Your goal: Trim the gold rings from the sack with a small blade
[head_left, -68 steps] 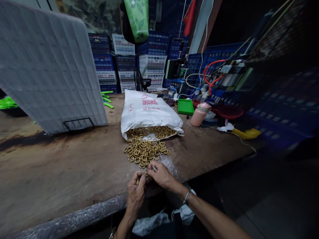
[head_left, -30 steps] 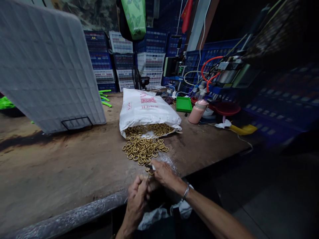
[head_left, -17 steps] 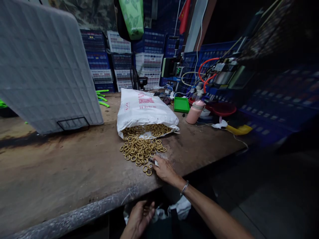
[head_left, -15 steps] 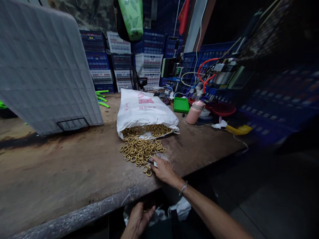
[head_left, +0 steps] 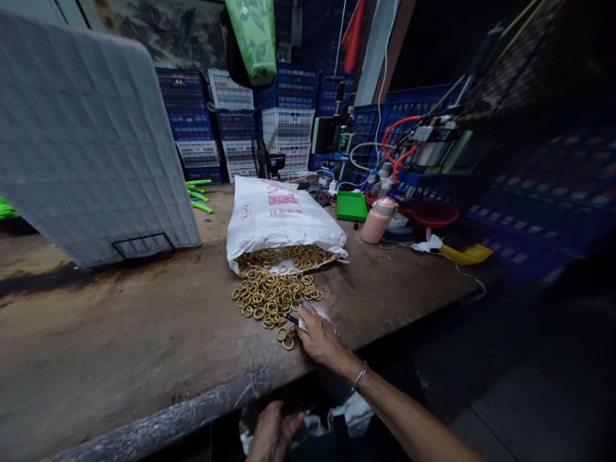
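Observation:
My right hand (head_left: 320, 337) rests at the near right side of a loose pile of brass-coloured rings (head_left: 269, 295). Its fingers are closed on a small tool (head_left: 294, 319) with a dark tip and a pale handle, whose kind I cannot make out. A few rings (head_left: 286, 337) lie apart from the pile, close to that tip. Behind the pile lies a white sack (head_left: 289, 218) with red print, its mouth facing me and more rings inside. My left hand (head_left: 275, 428) is below the table edge, fingers loosely curved and thumb apart, with nothing visible in it.
A large pale ribbed panel (head_left: 91, 141) stands on the wooden table (head_left: 144, 333) at left. A green tray (head_left: 351, 205), a pink bottle (head_left: 378, 221), a red dish (head_left: 436, 213) and a yellow scoop (head_left: 466, 253) stand at right. Stacked crates (head_left: 289, 125) line the back. White plastic (head_left: 353, 410) shows below the table edge.
The view has shifted slightly, so the table things appear a little lower. My left hand has moved a little right and down. My right hand keeps its place by the rings.

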The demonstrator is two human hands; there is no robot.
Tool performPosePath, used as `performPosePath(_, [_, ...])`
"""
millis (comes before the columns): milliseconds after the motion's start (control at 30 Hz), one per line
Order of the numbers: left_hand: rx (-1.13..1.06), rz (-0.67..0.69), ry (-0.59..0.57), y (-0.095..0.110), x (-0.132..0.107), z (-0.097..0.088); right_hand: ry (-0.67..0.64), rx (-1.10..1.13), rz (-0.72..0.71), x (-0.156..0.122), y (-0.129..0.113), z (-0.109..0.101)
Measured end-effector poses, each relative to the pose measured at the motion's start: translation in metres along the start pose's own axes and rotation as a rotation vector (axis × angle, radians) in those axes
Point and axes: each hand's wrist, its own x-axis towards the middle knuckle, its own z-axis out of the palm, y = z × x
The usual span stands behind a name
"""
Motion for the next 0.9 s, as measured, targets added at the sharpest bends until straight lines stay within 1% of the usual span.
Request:
performPosePath(67, [0.052,-0.034,0.036,0.001,-0.011,0.006,0.021,0.111,-0.038,-0.001,0.0,-0.002])
performPosePath(100, [0.096,-0.05,0.034,0.002,-0.017,0.009,0.019,0.172,-0.058,-0.002,-0.001,-0.003])
performPosePath(133, [0.154,-0.056,0.004,0.003,-0.023,0.012,0.012,0.229,-0.078,-0.003,-0.003,-0.005])
performPosePath(167, [0.21,-0.033,-0.05,0.005,-0.029,0.016,0.005,0.276,-0.095,-0.004,-0.005,-0.006])
performPosePath(233, [0.302,0.094,-0.14,0.011,-0.041,0.024,-0.007,0.338,-0.13,-0.006,-0.01,-0.009])
performPosePath(267, [0.332,0.18,-0.147,0.016,-0.046,0.028,-0.006,0.36,-0.144,-0.007,-0.013,-0.01])
performPosePath(367, [0.374,0.384,-0.065,0.033,-0.056,0.041,-0.011,0.415,-0.184,-0.011,-0.022,-0.011])
performPosePath(433, [0.38,0.448,-0.03,0.044,-0.058,0.049,-0.029,0.445,-0.21,-0.014,-0.026,-0.01])
performPosePath(467, [0.381,0.458,-0.036,0.048,-0.058,0.051,-0.041,0.457,-0.226,-0.016,-0.028,-0.01])
performPosePath(567, [0.373,0.452,-0.102,0.055,-0.054,0.056,-0.058,0.486,-0.264,-0.02,-0.031,-0.008])
performPosePath(667, [0.364,0.474,-0.146,0.057,-0.052,0.059,-0.072,0.508,-0.232,-0.022,-0.032,-0.008])
performPosePath(733, [0.416,0.524,-0.131,0.058,-0.054,0.062,-0.094,0.516,-0.16,-0.022,-0.032,-0.009])
performPosePath(800, [0.513,0.612,-0.084,0.06,-0.057,0.064,-0.123,0.519,-0.09,-0.022,-0.032,-0.01])
performPosePath(900, [0.622,0.774,-0.046,0.061,-0.06,0.067,-0.18,0.517,-0.041,-0.021,-0.032,-0.013])
